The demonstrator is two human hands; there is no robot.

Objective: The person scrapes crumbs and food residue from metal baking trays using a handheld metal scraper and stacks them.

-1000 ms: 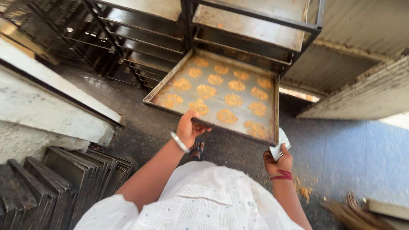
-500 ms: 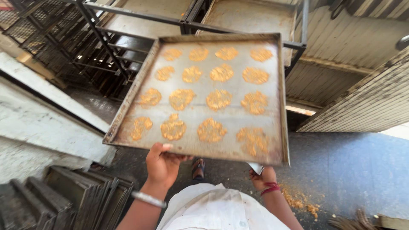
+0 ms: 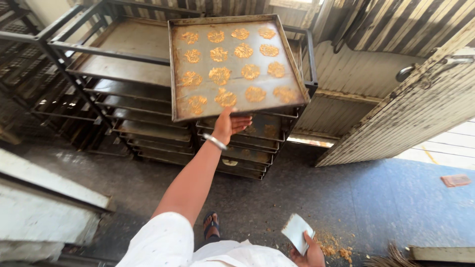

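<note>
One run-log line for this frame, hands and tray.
left hand: under raised metal baking tray of golden biscuits | right hand: low, holding pale flat scraper | metal rack behind

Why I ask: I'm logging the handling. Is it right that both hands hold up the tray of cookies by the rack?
Not quite. In the head view only the left hand holds up the tray of cookies by the rack. The right hand is down low, holding a pale flat card.

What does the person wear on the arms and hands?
The left hand is bare, with a thin silver bangle at the wrist. The left arm is bare up to a short white sleeve. The right hand has no glove; its wrist is out of view.
</note>
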